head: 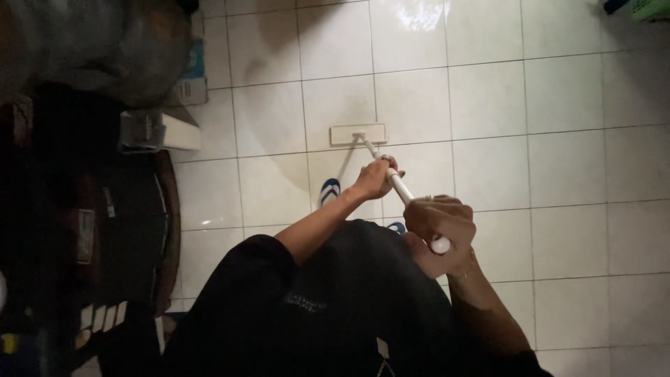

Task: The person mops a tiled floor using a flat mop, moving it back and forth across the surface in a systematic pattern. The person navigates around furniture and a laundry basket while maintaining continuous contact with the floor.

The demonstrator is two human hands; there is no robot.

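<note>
Head view looks down on a person in a black shirt (335, 307) who stands on a floor of pale square tiles (558, 174).

The left hand (375, 178) is closed around the white mop handle (399, 187), about at the middle of its visible length; the fingers wrap it fully. The right hand (440, 230) is closed over the top end of the same handle, and the round white tip shows just below its fingers. The right hand is nearer to the body, the left hand is further out along the handle.

From the left hand, the handle runs away and down to a flat white rectangular mop head (358, 133), which lies on the floor ahead of both hands. A wet or shaded patch is on the tiles around it.

Just below the left hand, a foot in a blue and white sandal (330, 190) stands on the floor. A second blue sandal (397, 227) shows only a little, between the two hands and the shirt.

Far to the left of the hands is dark furniture (105, 230), and beyond it a white box-like thing (174, 129); what is inside I cannot tell. A carton (192, 77) stands behind that. Far to the right of the hands, at the upper corner, is a green object (652, 8), mostly cut off.
</note>
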